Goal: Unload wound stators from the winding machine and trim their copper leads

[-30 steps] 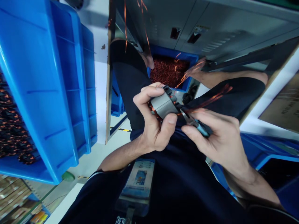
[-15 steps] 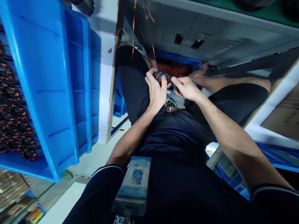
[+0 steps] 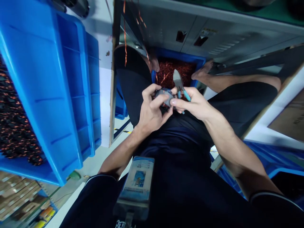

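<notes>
My left hand (image 3: 153, 109) is wrapped round a motor stator (image 3: 166, 95), a grey metal ring with copper windings, held above my lap. In my right hand (image 3: 192, 101) lies a pair of cutting pliers (image 3: 178, 79) with teal handles, its jaws pointing up and away from me. The right thumb and fingertips also touch the stator's right side. Fingers cover much of the stator. Past both hands, on the floor between my feet, sits a blue bin (image 3: 200, 60) holding copper wire scraps (image 3: 166, 68).
A big blue crate (image 3: 59, 104) at left holds many copper-wound parts (image 3: 16, 126). Loose copper wires (image 3: 125, 38) hang at upper left. A grey metal cabinet (image 3: 225, 41) stands ahead under a green-topped bench (image 3: 213, 4). More blue crates (image 3: 266, 158) are at lower right.
Both hands have come nearer my body. The stator has been turned, and the pliers have swung away from it with their jaws now upward. My right fingers now touch the stator.
</notes>
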A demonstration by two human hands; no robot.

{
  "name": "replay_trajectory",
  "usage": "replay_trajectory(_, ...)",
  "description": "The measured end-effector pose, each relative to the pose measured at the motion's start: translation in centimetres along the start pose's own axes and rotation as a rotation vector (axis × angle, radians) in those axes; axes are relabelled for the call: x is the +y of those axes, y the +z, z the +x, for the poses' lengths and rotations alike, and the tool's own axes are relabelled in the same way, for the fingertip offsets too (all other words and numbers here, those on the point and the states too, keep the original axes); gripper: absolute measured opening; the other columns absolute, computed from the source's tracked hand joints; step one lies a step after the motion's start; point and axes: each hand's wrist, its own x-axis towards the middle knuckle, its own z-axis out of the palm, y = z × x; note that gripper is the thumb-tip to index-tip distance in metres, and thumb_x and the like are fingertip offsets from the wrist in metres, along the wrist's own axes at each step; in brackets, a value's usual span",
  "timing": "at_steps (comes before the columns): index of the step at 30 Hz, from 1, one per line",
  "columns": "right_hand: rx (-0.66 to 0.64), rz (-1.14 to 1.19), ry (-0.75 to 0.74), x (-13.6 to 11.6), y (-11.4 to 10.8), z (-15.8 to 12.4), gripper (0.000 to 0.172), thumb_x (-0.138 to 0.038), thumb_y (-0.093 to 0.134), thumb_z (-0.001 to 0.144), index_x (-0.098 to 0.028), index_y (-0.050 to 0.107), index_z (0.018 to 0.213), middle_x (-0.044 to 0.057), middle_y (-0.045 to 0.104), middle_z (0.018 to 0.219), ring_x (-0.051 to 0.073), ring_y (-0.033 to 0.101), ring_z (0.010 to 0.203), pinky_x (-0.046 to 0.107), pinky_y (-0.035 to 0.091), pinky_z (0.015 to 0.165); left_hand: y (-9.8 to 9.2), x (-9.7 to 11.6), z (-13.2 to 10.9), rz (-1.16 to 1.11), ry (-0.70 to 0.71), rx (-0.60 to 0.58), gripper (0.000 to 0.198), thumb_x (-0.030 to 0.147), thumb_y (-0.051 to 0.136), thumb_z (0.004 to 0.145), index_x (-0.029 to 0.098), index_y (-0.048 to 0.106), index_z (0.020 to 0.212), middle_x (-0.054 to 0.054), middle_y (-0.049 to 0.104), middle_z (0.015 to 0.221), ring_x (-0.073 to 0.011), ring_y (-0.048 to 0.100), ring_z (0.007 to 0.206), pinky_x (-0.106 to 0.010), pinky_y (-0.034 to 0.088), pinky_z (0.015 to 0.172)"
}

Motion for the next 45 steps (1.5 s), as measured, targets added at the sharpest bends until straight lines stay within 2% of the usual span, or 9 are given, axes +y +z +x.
replay_trajectory(3,0.019,-0.110,-0.117,-1.3,0.6,-2.7,0.033,-0.053,0.097,0.091,-0.025,0.084,0.101,-0.005,0.057,0.070,0.010,0.049,0.060,0.027,0.040,0.057,-1.7,2.3,0.8,-0.140,-0.036,0.022,0.088,0.068,0.087,0.093,0.044,0.035,0.159,-0.012,0.044,0.156,-0.0352,0.059,0.146,-0.052,0.068,0.103)
replay_trajectory(6,0.049,-0.275,-0.251,-2.4,0.5,-4.9,0.026,-0.052,0.093,0.096,-0.031,0.086,0.109,-0.005,0.057,0.072,0.014,0.052,0.063,0.030,0.047,0.063,-3.5,5.2,1.8,-0.560,-0.295,-0.180,0.098,0.094,0.063,0.096,0.042,0.025,0.170,-0.013,0.052,0.155,-0.0368,0.062,0.151,-0.053,0.069,0.107)
replay_trajectory(8,0.060,-0.397,-0.332,-3.2,0.7,-5.8,0.026,-0.053,0.092,0.096,-0.032,0.085,0.111,-0.004,0.061,0.073,0.016,0.058,0.065,0.032,0.052,0.064,-4.3,6.9,2.1,-0.815,-0.420,-0.331,0.077,0.083,0.050,0.110,0.043,0.028,0.172,-0.011,0.061,0.151,-0.0328,0.069,0.146,-0.052,0.068,0.112)
replay_trajectory(11,0.083,-0.547,-0.423,-4.2,1.2,-6.7,0.026,-0.049,0.094,0.095,-0.030,0.084,0.111,-0.002,0.072,0.083,0.018,0.068,0.071,0.034,0.060,0.071,-4.7,8.5,2.2,-0.923,-0.474,-0.312,0.060,0.061,0.060,0.114,0.041,0.041,0.167,-0.009,0.065,0.150,-0.0313,0.072,0.141,-0.049,0.069,0.113)
replay_trajectory(16,0.158,-0.615,-0.507,-4.6,2.8,-7.8,0.027,-0.038,0.096,0.094,-0.033,0.085,0.117,0.000,0.083,0.097,0.022,0.080,0.087,0.038,0.066,0.084,-4.3,9.0,2.0,-0.934,-0.545,-0.240,0.059,0.066,0.068,0.109,0.040,0.053,0.160,-0.008,0.066,0.143,-0.0341,0.073,0.140,-0.052,0.069,0.114)
replay_trajectory(21,0.475,-0.458,-0.462,-4.3,5.7,-8.3,0.017,-0.048,0.085,0.103,-0.032,0.083,0.107,0.004,0.084,0.105,0.025,0.080,0.092,0.045,0.069,0.089,-4.0,9.0,1.6,-0.806,-0.447,-0.160,0.057,0.058,0.072,0.109,0.038,0.054,0.160,-0.009,0.062,0.150,-0.0306,0.069,0.140,-0.047,0.066,0.117)
replay_trajectory(32,0.728,-0.456,-0.452,-3.4,8.0,-7.8,0.036,-0.067,0.078,0.103,-0.032,0.080,0.094,0.002,0.070,0.083,0.022,0.072,0.073,0.047,0.072,0.083,-3.5,9.0,0.6,-0.927,-0.498,-0.172,0.056,0.055,0.069,0.111,0.040,0.052,0.163,-0.008,0.065,0.149,-0.0249,0.075,0.123,-0.040,0.071,0.101)
replay_trajectory(39,0.531,-0.596,-0.260,-5.3,6.1,-10.9,0.034,-0.040,0.078,0.107,-0.035,0.076,0.141,0.000,0.073,0.088,0.019,0.067,0.068,0.040,0.064,0.069,-3.0,9.3,1.5,-1.071,-0.561,-0.051,0.044,0.053,0.069,0.111,0.041,0.058,0.152,-0.003,0.067,0.115,-0.0140,0.068,0.075,-0.030,0.063,0.060)
replay_trajectory(45,0.367,-0.893,-0.312,-5.6,5.4,-12.8,0.062,-0.012,0.070,0.101,-0.037,0.071,0.158,0.006,0.084,0.129,0.028,0.079,0.104,0.048,0.068,0.096,-3.4,9.1,1.1,-0.987,-0.593,-0.064,0.053,0.061,0.068,0.109,0.040,0.055,0.156,-0.007,0.068,0.127,-0.0159,0.070,0.078,-0.030,0.063,0.059)
